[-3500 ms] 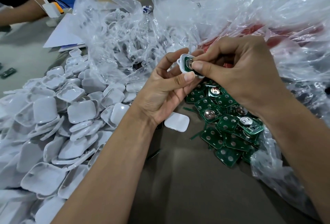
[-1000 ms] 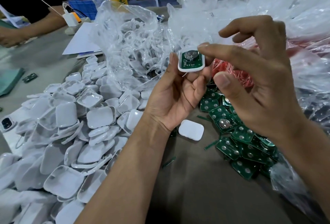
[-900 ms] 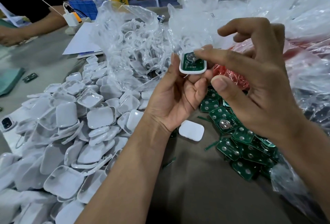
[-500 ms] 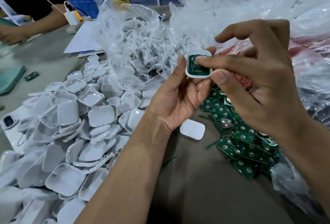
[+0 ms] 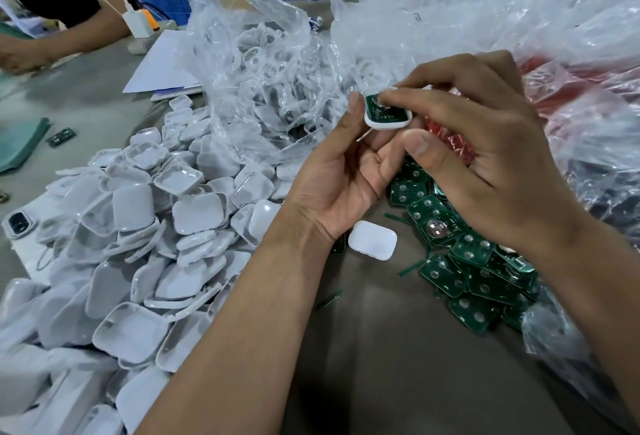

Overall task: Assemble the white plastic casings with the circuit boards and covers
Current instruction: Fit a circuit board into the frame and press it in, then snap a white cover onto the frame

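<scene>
In the head view, the left hand is holding a white casing up in the air above the middle of the tabletop. Its thumb and fingers are curling round the casing's sides. A green board is sitting inside the casing. The right hand is pressing one fingertip down on the board, with the thumb sticking out just under the casing and the other fingers curling above.

It looks like the step in hand is pushing the board flat into its casing. The next move probably needs a cover; one white piece is lying on the tabletop just below the left wrist, and the right hand would have to let go and pick it up.

A big pile of casings is lying toward the left edge. A pile of boards is lying toward the right edge. Clear bags are bunching up along the far edge.
</scene>
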### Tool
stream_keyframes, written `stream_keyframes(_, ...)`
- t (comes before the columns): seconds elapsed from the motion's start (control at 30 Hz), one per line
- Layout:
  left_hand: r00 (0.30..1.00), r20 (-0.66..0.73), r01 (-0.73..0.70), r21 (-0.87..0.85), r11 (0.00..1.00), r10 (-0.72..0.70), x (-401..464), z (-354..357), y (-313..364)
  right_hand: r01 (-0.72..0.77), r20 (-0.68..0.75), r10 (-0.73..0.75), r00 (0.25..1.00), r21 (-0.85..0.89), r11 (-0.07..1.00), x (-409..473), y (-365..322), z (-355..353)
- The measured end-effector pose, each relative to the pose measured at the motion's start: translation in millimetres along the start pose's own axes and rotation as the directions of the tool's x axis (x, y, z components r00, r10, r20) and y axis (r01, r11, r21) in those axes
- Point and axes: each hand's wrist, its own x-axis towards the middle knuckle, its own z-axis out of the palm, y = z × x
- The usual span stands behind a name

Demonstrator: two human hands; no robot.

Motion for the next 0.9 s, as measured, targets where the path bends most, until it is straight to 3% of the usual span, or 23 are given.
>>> stream_keyframes(0.23, 0.994, 0.013, -0.111, -0.038, 0.993, 0.111, -2.0, -0.8, 13.5, -0.124, 0.022, 0.123, 0.992, 0.064, 0.99, 0.0, -1.3, -0.3)
stream_keyframes(0.33, 0.987, 0.039, -0.156, -0.07, 0.985, 0.159, -5.0, -1.7, 21.4, -0.132, 0.212, 0.106, 0.971, 0.111, 0.985, 0.2, -4.1, -1.5)
stream_keyframes(0.43, 0.981, 0.042, -0.182, -0.135, 0.974, 0.19, -7.8, -0.5, 24.7, -0.19, 0.587, 0.106, 0.803, 0.084, 0.978, -3.9, -9.7, 3.5)
stream_keyframes(0.5, 0.978, 0.033, -0.201, -0.147, 0.969, 0.208, -7.1, -1.1, 23.8, -0.168, 0.702, 0.117, 0.703, 0.004, 0.986, -8.4, -11.0, 8.7)
stream_keyframes(0.67, 0.98, 0.048, -0.189, -0.1, 0.977, 0.194, -6.6, 0.1, 20.6, -0.161, 0.713, 0.107, 0.693, 0.009, 0.987, -9.4, -9.1, 11.5)
stream_keyframes(0.77, 0.979, 0.07, -0.185, -0.076, 0.98, 0.191, -6.2, 0.1, 20.2, -0.261, 0.671, 0.138, 0.729, 0.085, 0.962, -9.5, -3.6, 7.3)
stream_keyframes(0.83, 0.977, 0.077, -0.197, -0.055, 0.979, 0.201, -6.3, 0.0, 19.6, -0.396, 0.661, 0.153, 0.734, 0.234, 0.888, -7.9, 4.8, -1.0)
stream_keyframes(0.9, 0.976, 0.077, -0.201, -0.055, 0.978, 0.205, -5.9, -1.0, 18.3, -0.498, 0.646, 0.071, 0.76, 0.509, 0.702, -5.1, 14.4, -12.4)
